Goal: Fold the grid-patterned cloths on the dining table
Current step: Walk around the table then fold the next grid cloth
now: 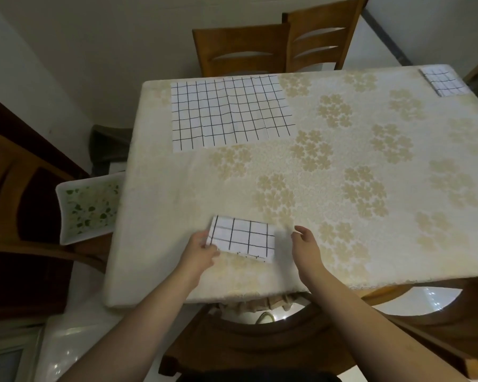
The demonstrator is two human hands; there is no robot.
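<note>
1 folded cloth (243, 238) in left hand (200, 250)

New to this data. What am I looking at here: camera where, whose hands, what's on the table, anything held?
There is one view, from a camera worn on a person's head, looking down at their bare arms. No robot.

The dining table has a floral cover. On it are three grid-patterned cloths: an unfolded cloth lying flat at the far left, a small folded cloth at the far right corner, and a folded cloth near the person.

The left hand grips the near cloth's left edge. The right hand hovers beside it, fingers relaxed, holding nothing.
</note>
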